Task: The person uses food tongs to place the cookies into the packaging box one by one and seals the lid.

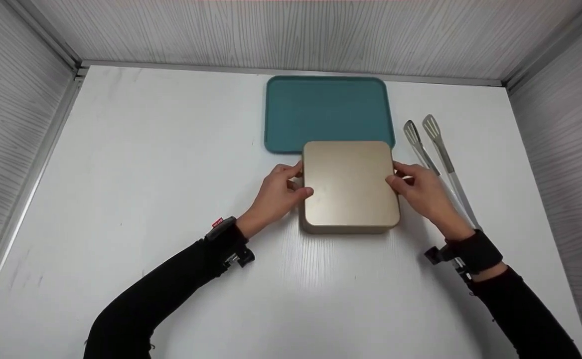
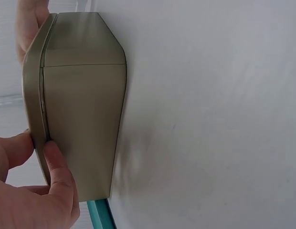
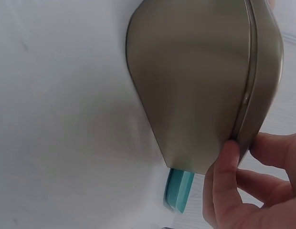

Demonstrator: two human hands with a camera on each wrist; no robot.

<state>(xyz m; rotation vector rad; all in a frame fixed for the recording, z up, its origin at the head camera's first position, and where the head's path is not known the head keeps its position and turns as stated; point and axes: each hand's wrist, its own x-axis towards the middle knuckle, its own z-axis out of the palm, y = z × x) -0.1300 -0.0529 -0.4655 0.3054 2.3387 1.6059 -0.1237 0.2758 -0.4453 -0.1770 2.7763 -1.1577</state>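
Note:
A square gold tin box [image 1: 351, 184] with rounded corners and a fitted lid [image 2: 33, 90] stands on the white table. My left hand [image 1: 282, 190] pinches the lid at the box's left side, thumb on the top edge and fingertips under the lid's rim. On the opposite side my right hand [image 1: 418, 189] pinches the lid the same way, thumb above and fingers at the seam. Both wrist views show the lid seated on the box body [image 3: 191, 90], with a thin seam line between them. The inside of the box is hidden.
A teal tray [image 1: 328, 112] lies behind the box, whose far edge overlaps its front rim in the head view. Long metal tongs [image 1: 445, 159] with slotted ends lie to the right, partly behind my right hand. Grey wood-patterned panels [image 1: 291, 35] border the table.

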